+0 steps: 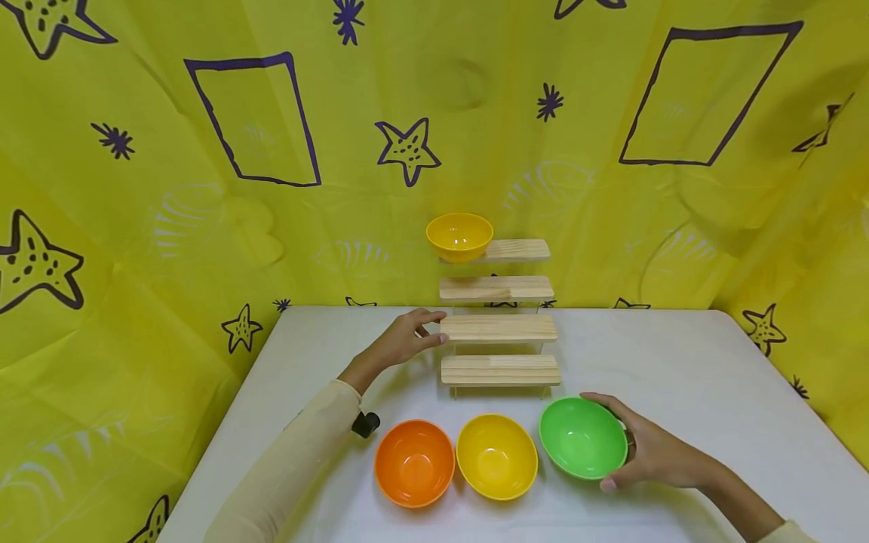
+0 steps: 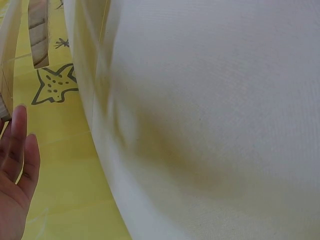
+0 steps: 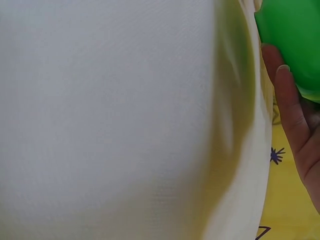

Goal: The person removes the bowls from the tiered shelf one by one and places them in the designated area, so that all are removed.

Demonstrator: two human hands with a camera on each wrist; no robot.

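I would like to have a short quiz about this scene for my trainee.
1. True or false: the right hand holds the orange bowl.
2. Choose: the yellow bowl on the top shelf stands, in the head view, at its (a) right end, (b) middle, (c) left end.
3. How many wooden shelves are there?

Key: 1. False: it holds the green bowl. 2. c. 3. Four.

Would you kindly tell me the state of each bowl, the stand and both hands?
Orange bowl: upright, empty
Front yellow bowl: upright, empty
Green bowl: facing up, empty, gripped
Upper yellow bowl: upright, empty, at the top step's left end
Wooden stand: upright, lower three steps bare
Left hand: holding the stand's left side
Right hand: holding the green bowl
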